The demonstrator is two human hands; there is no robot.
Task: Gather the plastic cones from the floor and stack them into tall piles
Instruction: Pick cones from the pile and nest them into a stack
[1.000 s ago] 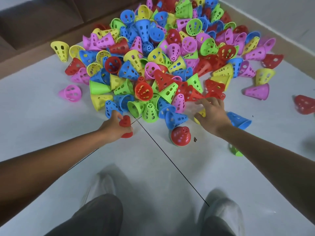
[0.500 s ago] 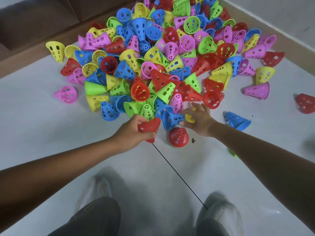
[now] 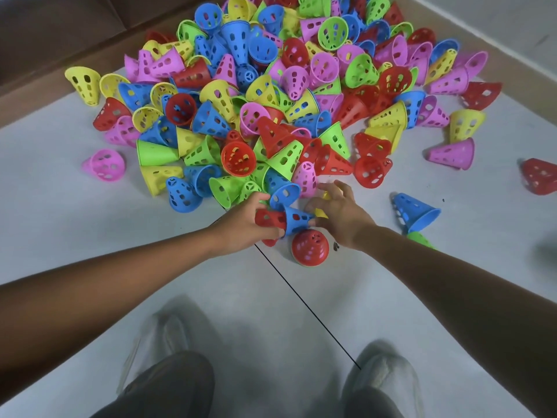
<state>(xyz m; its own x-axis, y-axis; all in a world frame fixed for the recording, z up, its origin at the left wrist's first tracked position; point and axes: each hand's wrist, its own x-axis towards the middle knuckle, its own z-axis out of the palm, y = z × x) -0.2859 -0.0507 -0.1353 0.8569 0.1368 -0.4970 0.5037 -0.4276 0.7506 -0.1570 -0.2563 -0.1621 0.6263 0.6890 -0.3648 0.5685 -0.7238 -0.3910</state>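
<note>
The left hand (image 3: pixel 241 226) has its grip curled round a red cone (image 3: pixel 269 219) lying on its side, and a blue cone (image 3: pixel 297 220) sits over that red cone's narrow end, its tip pointing toward the right hand (image 3: pixel 342 217). The right hand's fingertips touch the blue cone's tip, and a yellow cone (image 3: pixel 321 212) shows in bits under its palm and between its fingers; the grip there looks loosely curled over that yellow piece, though how firmly it holds cannot be told. Both hands meet at the near edge of the big heap of cones (image 3: pixel 271 95), a jumble of red, blue, green, yellow and pink perforated pieces spread over the grey floor (image 3: pixel 90 236). Just below the hands a red cone with a green one beneath it (image 3: pixel 310 247) stands upright on the floor. To the right, apart from the heap, a lone blue cone (image 3: pixel 414 211) lies tilted, with a green cone (image 3: pixel 420 239) partly hidden behind the right forearm. A pink cone (image 3: pixel 105 164) lies alone on the left. 2 pale shoes (image 3: pixel 382 372) show at the bottom, blurred.
</note>
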